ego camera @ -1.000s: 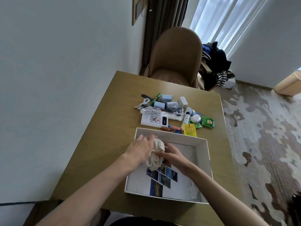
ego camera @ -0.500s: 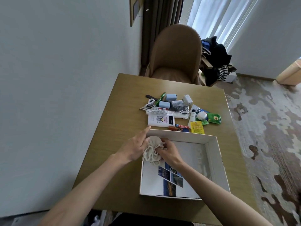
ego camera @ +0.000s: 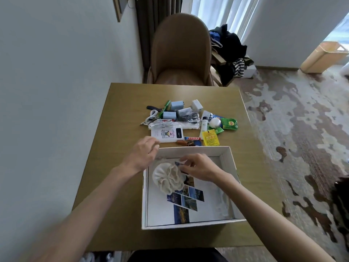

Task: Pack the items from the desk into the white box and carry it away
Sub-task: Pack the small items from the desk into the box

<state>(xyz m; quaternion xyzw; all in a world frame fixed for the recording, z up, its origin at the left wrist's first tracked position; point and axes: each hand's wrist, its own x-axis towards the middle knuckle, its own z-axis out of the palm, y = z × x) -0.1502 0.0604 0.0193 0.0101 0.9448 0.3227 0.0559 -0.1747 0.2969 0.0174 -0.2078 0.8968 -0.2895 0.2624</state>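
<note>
A Lipton logo shows on the green packet (ego camera: pixel 229 123); other print is too blurred.

My left hand (ego camera: pixel 144 152) hovering palm-down with fingers loosely curled, my right hand (ego camera: pixel 198 167) beside it, fingertips pinched together, both forearms stretched forward

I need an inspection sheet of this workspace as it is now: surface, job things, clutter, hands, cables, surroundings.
Surface: wooden desk, bare at the far end.
Job's things: white box open at the near edge; cream cloth pouch inside on a photo-printed sheet; power bank, chargers, tube, yellow sachet and green tea packet unpacked beyond it.
Clutter: nothing seen besides these.
Hands: left hand over the box's far-left corner, holding nothing; right hand over the box by the pouch, grip unclear.
Cables: white coiled cable in the pile.
Surroundings: brown chair, clothes heap, patterned carpet.
</note>
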